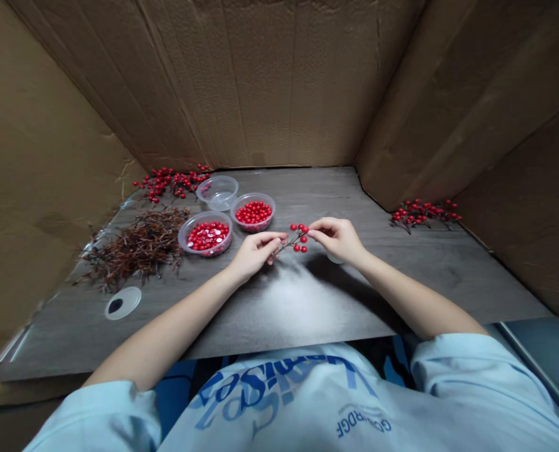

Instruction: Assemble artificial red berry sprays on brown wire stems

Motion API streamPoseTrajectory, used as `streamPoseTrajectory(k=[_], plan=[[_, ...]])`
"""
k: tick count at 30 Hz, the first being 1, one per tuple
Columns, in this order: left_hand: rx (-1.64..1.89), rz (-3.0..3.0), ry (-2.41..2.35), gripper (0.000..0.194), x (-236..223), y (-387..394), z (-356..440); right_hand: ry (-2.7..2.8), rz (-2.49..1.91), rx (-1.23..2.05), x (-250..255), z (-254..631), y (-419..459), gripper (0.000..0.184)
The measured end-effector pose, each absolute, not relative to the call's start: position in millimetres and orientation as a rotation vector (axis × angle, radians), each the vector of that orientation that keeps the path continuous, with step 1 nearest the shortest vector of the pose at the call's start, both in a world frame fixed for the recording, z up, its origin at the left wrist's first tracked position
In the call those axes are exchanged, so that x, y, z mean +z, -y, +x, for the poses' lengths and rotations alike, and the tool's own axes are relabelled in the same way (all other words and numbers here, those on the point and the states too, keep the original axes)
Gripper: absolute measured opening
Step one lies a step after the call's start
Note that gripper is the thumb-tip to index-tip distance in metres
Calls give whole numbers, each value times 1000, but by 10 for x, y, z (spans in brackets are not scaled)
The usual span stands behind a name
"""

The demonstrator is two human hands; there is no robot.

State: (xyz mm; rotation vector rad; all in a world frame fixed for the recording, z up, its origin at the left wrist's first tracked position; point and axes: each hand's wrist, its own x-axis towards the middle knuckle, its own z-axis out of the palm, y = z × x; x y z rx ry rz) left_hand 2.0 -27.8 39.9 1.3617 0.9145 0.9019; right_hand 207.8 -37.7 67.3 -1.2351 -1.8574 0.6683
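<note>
A small sprig of red berries (299,237) on thin dark stems hangs just above the grey table (307,301), held between both hands. My left hand (255,252) pinches its stem end from the left. My right hand (336,237) pinches the berry end from the right, fingers closed on it. Two clear tubs of loose red berries (206,235) (253,212) stand just left of my left hand.
An empty clear tub (218,191) sits behind the full ones. A heap of bare brown stems (138,248) lies at the left, a round clear lid (123,303) in front of it. Finished berry sprigs lie at back left (170,182) and at the right (425,212). Cardboard walls (279,81) enclose the table.
</note>
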Motion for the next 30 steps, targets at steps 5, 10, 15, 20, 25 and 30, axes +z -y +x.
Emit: streamPoseTrajectory(k=[5,10,15,20,25,30], plan=[[987,1423,-956,40,527,280,198,1341,-1341,1072,669,2342,467,27],[1011,1543,-939,33,519,254,501,1156,-1386,1159,617,2546,599,29],[1116,1765,-911,19,452,191,781,1123,-1474,1079,596,2702,725,33],[1113,2126,-853,13,406,154,947,1179,-1526,938,503,2850,789,32],[1017,2290,-758,13,352,128,1036,1209,-1560,830,422,2929,818,28],[941,2326,-751,14,312,118,1092,1200,-1608,809,375,2959,841,27]])
